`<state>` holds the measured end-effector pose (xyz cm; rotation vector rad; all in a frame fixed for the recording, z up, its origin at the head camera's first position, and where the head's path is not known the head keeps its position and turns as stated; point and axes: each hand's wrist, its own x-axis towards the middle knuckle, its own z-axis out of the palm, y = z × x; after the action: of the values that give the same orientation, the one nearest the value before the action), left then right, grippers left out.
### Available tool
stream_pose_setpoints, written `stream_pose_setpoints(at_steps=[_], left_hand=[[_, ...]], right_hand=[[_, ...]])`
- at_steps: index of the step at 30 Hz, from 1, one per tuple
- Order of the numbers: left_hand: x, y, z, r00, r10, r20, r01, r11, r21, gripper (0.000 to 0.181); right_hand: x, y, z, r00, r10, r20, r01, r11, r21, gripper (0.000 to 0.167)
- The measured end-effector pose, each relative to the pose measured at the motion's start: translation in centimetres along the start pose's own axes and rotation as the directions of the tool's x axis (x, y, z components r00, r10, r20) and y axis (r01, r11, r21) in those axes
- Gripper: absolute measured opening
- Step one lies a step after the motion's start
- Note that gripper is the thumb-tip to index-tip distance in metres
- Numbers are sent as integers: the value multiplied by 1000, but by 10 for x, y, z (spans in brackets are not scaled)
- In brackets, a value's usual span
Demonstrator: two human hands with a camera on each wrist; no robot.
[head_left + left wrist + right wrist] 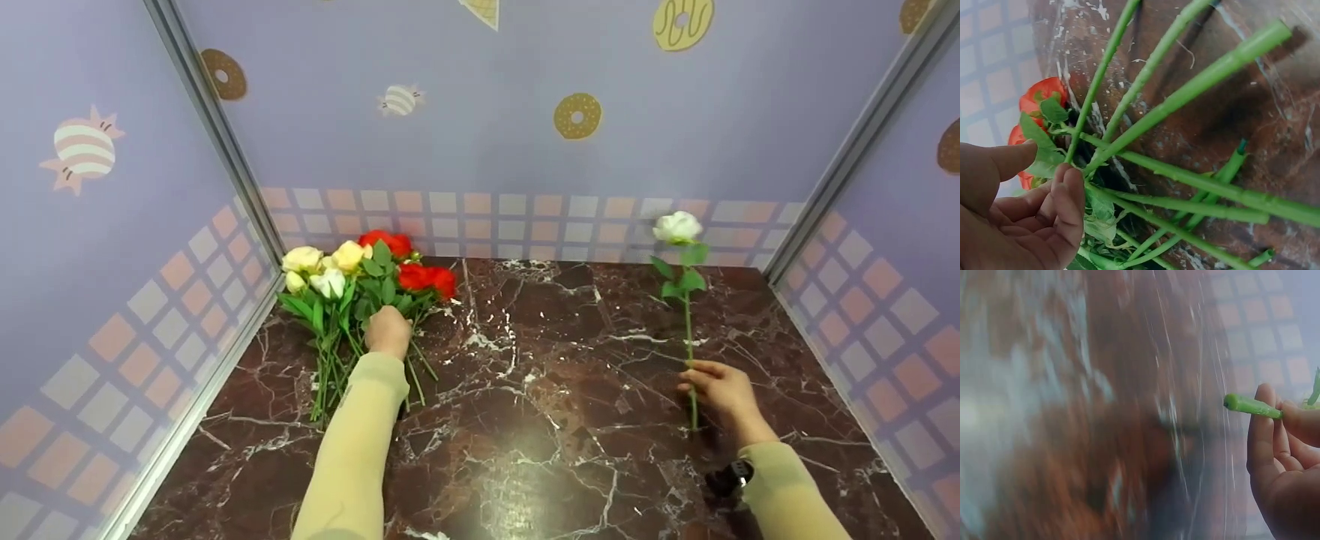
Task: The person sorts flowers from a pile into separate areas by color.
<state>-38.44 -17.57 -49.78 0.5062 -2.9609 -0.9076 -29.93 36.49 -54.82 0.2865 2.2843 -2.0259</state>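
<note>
In the head view my right hand (721, 388) pinches the lower stem of a white rose (677, 226), which stands nearly vertical in that view. In the right wrist view thumb and fingers close on the green stem (1249, 405), its cut end sticking out. My left hand (388, 330) is among the stems of a pile of flowers at the left. Bent fingertips touch a stem (1095, 90) in the left wrist view, with the thumb apart from them. Around that hand are red roses (427, 280), pale yellow roses (349, 256) and a white rosebud (328, 283).
Dark marbled tabletop (517, 420) lies between the two hands. Lilac panels with a checked band (517, 217) enclose the back and both sides. A dark band (731, 477) is on the right wrist.
</note>
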Motion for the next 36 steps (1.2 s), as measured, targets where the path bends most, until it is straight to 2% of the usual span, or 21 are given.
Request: stream_pose_setpoints(at_steps=[5, 9, 15, 20, 24, 27, 30, 32, 34, 36], left_hand=[[2, -1, 5, 999, -35, -17, 36, 996, 77, 30], [3, -6, 10, 999, -43, -24, 45, 995, 92, 33], [4, -17, 16, 998, -49, -50, 51, 998, 46, 27], [3, -20, 20, 996, -44, -72, 46, 998, 30, 26], [5, -20, 19, 994, -93, -64, 93, 996, -10, 20], [8, -20, 16, 989, -147, -33, 143, 985, -101, 20], [9, -20, 12, 982, -186, 4, 182, 954, -238, 21], [10, -18, 9, 978, -208, 27, 205, 921, -332, 21], [11, -16, 4, 974, -222, 51, 222, 872, -436, 19], [11, -13, 1, 970, -230, 83, 237, 799, -552, 18]], right_hand=[[1, 1, -21, 998, 7, -57, -9, 1000, -28, 54], [-1, 3, -36, 995, 23, -97, -28, 998, -57, 53], [-1, 6, -53, 990, 38, -136, -48, 996, -73, 51], [1, 7, -62, 982, 42, -181, -70, 986, -148, 48], [2, 6, -71, 977, 55, -204, -96, 975, -198, 48], [3, 7, -80, 974, 82, -211, -132, 964, -231, 49], [3, 9, -89, 971, 115, -207, -168, 952, -257, 49], [3, 10, -95, 970, 137, -200, -188, 945, -268, 48], [2, 11, -99, 970, 151, -189, -199, 943, -265, 47], [1, 11, -103, 970, 162, -181, -208, 940, -270, 46]])
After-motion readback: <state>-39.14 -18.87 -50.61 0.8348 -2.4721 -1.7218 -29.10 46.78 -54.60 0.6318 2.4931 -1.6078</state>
